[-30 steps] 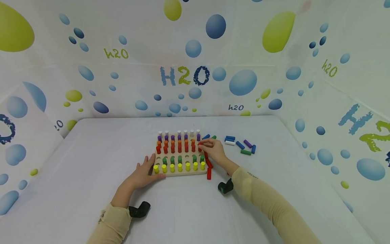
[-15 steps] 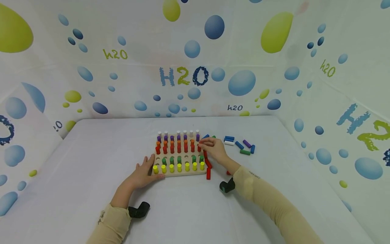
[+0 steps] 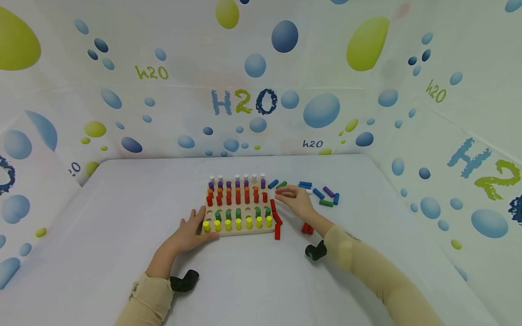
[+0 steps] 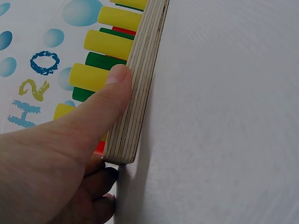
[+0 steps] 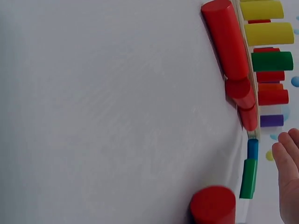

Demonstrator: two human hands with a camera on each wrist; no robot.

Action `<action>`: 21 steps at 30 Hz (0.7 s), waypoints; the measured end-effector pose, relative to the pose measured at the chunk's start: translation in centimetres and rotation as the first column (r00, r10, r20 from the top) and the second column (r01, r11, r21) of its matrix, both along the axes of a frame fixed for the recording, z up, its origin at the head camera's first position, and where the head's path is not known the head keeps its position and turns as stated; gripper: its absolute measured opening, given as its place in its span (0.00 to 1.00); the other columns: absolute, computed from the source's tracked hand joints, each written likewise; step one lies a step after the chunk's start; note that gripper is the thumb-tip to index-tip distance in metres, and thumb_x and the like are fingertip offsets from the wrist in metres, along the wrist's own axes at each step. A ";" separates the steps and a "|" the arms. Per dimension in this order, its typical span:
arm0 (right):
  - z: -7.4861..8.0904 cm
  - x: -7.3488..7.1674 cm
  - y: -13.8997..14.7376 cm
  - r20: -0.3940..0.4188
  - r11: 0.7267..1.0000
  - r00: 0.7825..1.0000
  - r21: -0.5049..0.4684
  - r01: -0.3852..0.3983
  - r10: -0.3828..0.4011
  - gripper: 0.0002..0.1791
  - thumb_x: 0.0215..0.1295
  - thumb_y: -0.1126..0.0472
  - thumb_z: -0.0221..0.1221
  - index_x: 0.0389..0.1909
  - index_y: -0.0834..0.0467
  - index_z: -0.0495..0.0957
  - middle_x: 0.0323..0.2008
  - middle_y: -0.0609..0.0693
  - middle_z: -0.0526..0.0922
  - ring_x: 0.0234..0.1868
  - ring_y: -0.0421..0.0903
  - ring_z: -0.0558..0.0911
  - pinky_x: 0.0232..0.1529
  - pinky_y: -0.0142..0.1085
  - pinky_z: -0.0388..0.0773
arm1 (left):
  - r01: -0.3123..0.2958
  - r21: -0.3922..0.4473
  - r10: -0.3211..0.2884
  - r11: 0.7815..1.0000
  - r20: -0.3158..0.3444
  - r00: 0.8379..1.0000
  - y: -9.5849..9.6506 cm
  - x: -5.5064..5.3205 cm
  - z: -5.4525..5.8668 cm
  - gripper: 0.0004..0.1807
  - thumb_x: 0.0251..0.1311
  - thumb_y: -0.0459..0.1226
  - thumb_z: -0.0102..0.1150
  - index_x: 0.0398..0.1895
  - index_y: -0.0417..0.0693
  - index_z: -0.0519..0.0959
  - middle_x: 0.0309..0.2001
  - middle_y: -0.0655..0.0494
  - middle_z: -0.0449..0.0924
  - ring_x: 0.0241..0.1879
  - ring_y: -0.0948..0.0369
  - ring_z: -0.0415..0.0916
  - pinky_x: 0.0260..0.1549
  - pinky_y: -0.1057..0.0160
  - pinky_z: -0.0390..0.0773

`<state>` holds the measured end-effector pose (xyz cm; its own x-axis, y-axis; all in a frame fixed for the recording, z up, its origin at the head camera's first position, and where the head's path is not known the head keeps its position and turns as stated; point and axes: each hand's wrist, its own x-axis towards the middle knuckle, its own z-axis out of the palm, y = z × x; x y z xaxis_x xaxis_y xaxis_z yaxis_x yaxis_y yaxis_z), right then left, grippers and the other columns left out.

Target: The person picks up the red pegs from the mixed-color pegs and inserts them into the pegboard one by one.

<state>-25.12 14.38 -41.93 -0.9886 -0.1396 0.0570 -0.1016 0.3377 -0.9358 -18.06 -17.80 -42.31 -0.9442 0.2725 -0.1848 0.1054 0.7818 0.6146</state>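
Note:
A wooden pegboard (image 3: 244,233) lies on the white table, with rows of yellow, green, red, orange, purple and white pegs standing in it. My left hand (image 3: 185,235) holds its near left corner. In the left wrist view the thumb (image 4: 114,88) presses the layered wooden edge and the other fingers sit around the corner. Just off the board's right side is my right hand (image 3: 299,203), its fingers fairly straight and nothing visible between them in the right wrist view. A red peg (image 3: 265,197) stands at the right end of its row.
Several loose red pegs (image 3: 277,232) lie along the board's right edge. More red pegs (image 3: 306,228) lie beneath the right forearm. A blue peg (image 3: 273,184) and a green peg (image 3: 281,184) rest behind the hand. Blue, purple, white and green pegs (image 3: 326,203) are scattered farther right.
My right hand has let go of the red peg at the row's right end and moved right, off the board. The left hand stays at the corner.

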 end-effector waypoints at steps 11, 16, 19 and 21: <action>0.2 0.1 0.5 0.016 1.000 1.000 0.027 0.006 -0.006 0.15 0.58 0.61 0.61 0.45 0.61 0.78 0.43 0.55 0.82 0.45 0.47 0.81 0.47 0.37 0.76 | 0.009 0.004 -0.009 1.000 -0.006 1.000 0.0 -0.2 -0.2 0.57 0.50 0.59 0.58 0.70 0.34 0.40 0.68 0.31 0.38 0.68 0.39 0.30 0.61 0.39 0.30; 0.0 -0.1 0.4 0.030 0.997 1.000 0.078 -0.012 0.010 0.15 0.58 0.61 0.62 0.45 0.62 0.78 0.44 0.54 0.82 0.46 0.47 0.81 0.47 0.36 0.76 | 0.008 0.008 -0.008 1.000 -0.009 1.000 0.0 -0.2 -0.3 0.57 0.50 0.59 0.58 0.70 0.34 0.40 0.68 0.31 0.39 0.68 0.39 0.30 0.61 0.39 0.30; -0.1 -0.3 0.4 0.045 0.992 0.999 0.126 -0.027 0.021 0.15 0.57 0.61 0.63 0.45 0.61 0.78 0.44 0.54 0.82 0.46 0.47 0.80 0.47 0.36 0.76 | 0.007 0.006 -0.006 1.000 -0.013 1.000 0.0 -0.2 -0.2 0.57 0.50 0.59 0.59 0.70 0.33 0.41 0.68 0.31 0.39 0.68 0.39 0.31 0.61 0.39 0.30; -0.2 -0.5 0.5 0.056 0.984 0.997 0.168 -0.052 0.044 0.16 0.56 0.61 0.63 0.46 0.60 0.78 0.45 0.54 0.81 0.47 0.48 0.80 0.47 0.37 0.76 | 0.006 0.003 -0.006 1.000 -0.013 1.000 0.0 -0.1 -0.2 0.57 0.50 0.59 0.58 0.70 0.34 0.41 0.68 0.31 0.39 0.68 0.39 0.31 0.61 0.39 0.30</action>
